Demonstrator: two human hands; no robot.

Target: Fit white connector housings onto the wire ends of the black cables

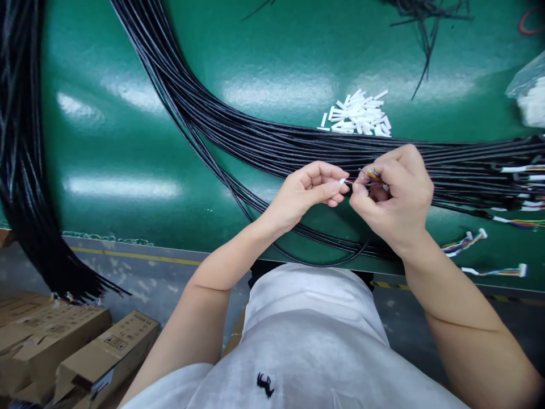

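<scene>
Between the thumb and fingers of my left hand (313, 190) is a small white connector (342, 182), its tip poking out to the right. Close beside it, my right hand (394, 190) is closed on thin coloured wires (373, 175); yellow, orange and purple strands show at the fingers. A short red and black stretch of wire spans the small gap between the hands. Both hands are over a thick bundle of black cables (272, 139). To the right of my right wrist lie two cable ends with white connectors (523, 270) and multicoloured wires.
A pile of small white plastic pieces (360, 113) lies beyond the cables on the green table (204, 34). Black offcuts (426, 34) are at the back, a clear bag of white parts (532, 96) at far right. Another black cable bundle (21, 142) hangs over the left edge above cardboard boxes (106, 352).
</scene>
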